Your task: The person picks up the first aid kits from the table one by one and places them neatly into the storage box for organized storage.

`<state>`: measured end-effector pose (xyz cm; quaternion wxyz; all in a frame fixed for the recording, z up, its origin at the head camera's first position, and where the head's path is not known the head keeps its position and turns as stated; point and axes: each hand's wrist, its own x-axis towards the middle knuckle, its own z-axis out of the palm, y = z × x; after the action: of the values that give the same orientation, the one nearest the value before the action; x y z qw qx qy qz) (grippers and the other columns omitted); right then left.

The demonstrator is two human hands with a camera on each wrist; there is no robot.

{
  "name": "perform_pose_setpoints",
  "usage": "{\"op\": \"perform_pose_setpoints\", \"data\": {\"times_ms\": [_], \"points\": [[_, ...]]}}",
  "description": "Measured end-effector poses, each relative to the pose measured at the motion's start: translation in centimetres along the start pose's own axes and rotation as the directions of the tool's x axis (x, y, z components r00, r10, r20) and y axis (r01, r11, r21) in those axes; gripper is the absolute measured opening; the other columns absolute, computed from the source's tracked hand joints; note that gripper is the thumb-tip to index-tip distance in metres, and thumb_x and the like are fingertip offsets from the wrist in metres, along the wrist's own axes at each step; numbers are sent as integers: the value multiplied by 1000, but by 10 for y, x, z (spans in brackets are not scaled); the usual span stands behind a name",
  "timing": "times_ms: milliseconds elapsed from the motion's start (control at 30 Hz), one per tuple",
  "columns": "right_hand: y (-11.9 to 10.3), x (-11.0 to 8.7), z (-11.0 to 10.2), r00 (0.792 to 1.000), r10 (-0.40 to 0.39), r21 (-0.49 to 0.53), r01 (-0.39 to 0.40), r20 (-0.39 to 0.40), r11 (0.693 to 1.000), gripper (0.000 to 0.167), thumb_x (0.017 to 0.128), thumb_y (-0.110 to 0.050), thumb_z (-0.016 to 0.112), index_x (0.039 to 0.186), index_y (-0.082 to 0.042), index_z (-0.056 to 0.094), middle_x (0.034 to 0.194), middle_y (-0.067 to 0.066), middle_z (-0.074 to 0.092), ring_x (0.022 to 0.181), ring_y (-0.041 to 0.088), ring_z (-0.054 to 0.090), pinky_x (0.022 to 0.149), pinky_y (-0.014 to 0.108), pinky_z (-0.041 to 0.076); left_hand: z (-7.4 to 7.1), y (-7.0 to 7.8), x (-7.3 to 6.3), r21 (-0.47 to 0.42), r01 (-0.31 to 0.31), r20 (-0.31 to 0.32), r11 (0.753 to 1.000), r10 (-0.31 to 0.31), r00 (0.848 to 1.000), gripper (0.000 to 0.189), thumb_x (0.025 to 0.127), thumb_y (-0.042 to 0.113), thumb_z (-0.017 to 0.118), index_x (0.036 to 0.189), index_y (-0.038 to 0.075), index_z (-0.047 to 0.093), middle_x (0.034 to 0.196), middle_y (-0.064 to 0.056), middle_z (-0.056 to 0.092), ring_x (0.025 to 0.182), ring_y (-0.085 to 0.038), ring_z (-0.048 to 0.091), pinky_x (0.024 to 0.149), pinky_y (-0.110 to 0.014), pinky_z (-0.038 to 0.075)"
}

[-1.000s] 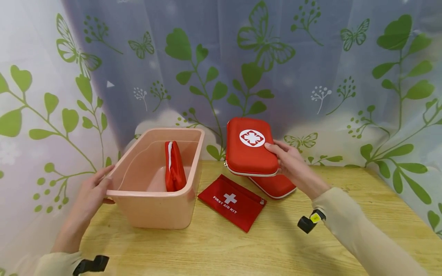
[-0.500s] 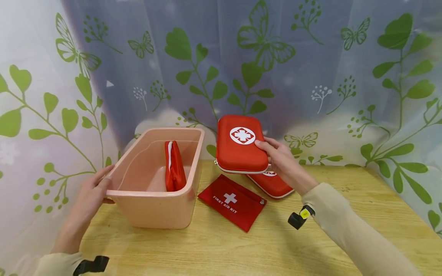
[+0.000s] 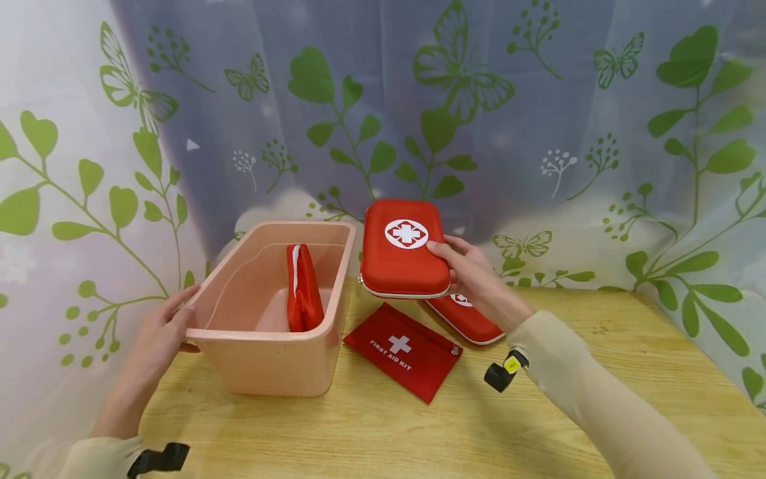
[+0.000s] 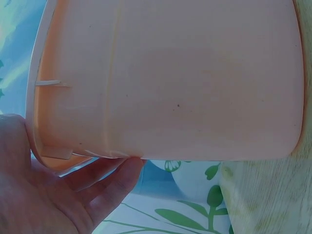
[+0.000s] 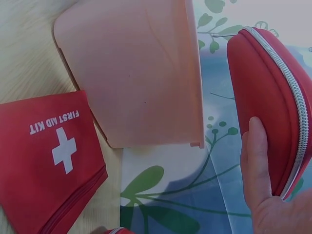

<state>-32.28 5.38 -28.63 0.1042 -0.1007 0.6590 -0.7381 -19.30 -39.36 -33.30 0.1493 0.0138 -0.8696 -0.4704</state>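
Observation:
My right hand grips a red hard-shell first aid case by its right side, thumb on top near the white cross emblem. The case is held up above the table, to the right of the pink plastic bin. In the right wrist view, the fingers lie along the underside of the zippered case. My left hand holds the bin's left rim, with the thumb over the edge and fingers against the outer wall. Inside the bin a red pouch with a white zipper stands upright.
A flat red pouch printed FIRST AID KIT lies on the wooden table beside the bin. Behind it lies a second red hard case, partly covered by the held case. A leaf-patterned curtain hangs along the back and sides.
My right hand has carried the red first aid case leftward toward the bin, uncovering more of the second case beneath it. The left hand stays on the bin's rim.

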Motion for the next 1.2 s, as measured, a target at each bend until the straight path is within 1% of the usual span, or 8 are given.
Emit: {"op": "perform_pose_setpoints", "data": {"times_ms": [100, 167, 367, 533, 767, 867, 1033, 1200], "points": [[-1, 3, 6, 1000, -9, -3, 9, 14, 1000, 71, 94, -32, 67, 152, -11, 33, 117, 15, 63, 68, 18, 69, 58, 31, 58, 0, 1, 0, -3, -9, -4, 1000, 9, 1000, 52, 107, 23, 33, 154, 0, 28, 141, -40, 37, 78, 4, 58, 60, -34, 58], [0, 4, 9, 1000, -12, -12, 12, 28, 1000, 71, 94, -32, 67, 152, -10, 34, 117, 15, 63, 71, 18, 70, 61, 32, 59, 0, 1, 0, -1, -12, -3, 1000, 12, 1000, 52, 107, 22, 32, 153, -1, 28, 141, -40, 37, 77, 4, 58, 60, -34, 58], [1, 10, 21, 999, -9, -37, 10, 49, 999, 67, 94, -31, 67, 150, -10, 36, 103, 14, 69, 68, 20, 70, 60, 35, 59, 0, 0, 1, 15, -11, 0, 1000, 11, 1000, 52, 107, 22, 32, 153, 0, 29, 143, -40, 35, 78, 4, 57, 60, -33, 58], [-1, 18, 33, 997, -3, -54, 7, 71, 999, 66, 94, -30, 66, 149, -8, 37, 97, 13, 70, 64, 19, 69, 54, 33, 58, 0, 1, 1, 12, -10, -4, 1000, 10, 1000, 52, 107, 23, 33, 153, 0, 29, 143, -39, 36, 79, 4, 57, 60, -32, 58], [-2, 30, 45, 995, 42, -76, -35, 91, 996, 70, 94, -29, 66, 150, -4, 32, 99, 15, 70, 66, 20, 70, 57, 37, 59, 0, -1, 0, 1, -6, 0, 1000, 6, 1000, 52, 107, 23, 33, 154, 0, 29, 142, -39, 37, 80, 3, 58, 61, -34, 58], [-3, 35, 50, 994, 57, -93, -48, 95, 994, 69, 93, -29, 67, 148, -3, 34, 98, 16, 70, 66, 21, 70, 58, 38, 59, 0, -1, 0, -3, -7, 0, 1000, 7, 1000, 52, 107, 23, 33, 154, 0, 29, 141, -40, 37, 80, 5, 57, 61, -34, 58], [-13, 42, 63, 993, 84, -169, -68, 88, 983, 67, 92, -31, 68, 145, -2, 40, 92, 15, 70, 60, 21, 69, 56, 38, 59, 0, -1, 0, -10, -1, 5, 1000, 1, 1000, 52, 107, 23, 32, 154, 0, 28, 142, -40, 37, 79, 4, 58, 61, -34, 58], [-26, 48, 80, 992, 94, -287, -67, 81, 956, 64, 91, -34, 69, 141, -3, 45, 92, 15, 69, 56, 21, 67, 52, 35, 58, -1, 0, 0, -16, 8, 2, 1000, -7, 1000, 53, 107, 24, 33, 154, 2, 28, 143, -39, 36, 79, 3, 58, 61, -34, 58]]}}
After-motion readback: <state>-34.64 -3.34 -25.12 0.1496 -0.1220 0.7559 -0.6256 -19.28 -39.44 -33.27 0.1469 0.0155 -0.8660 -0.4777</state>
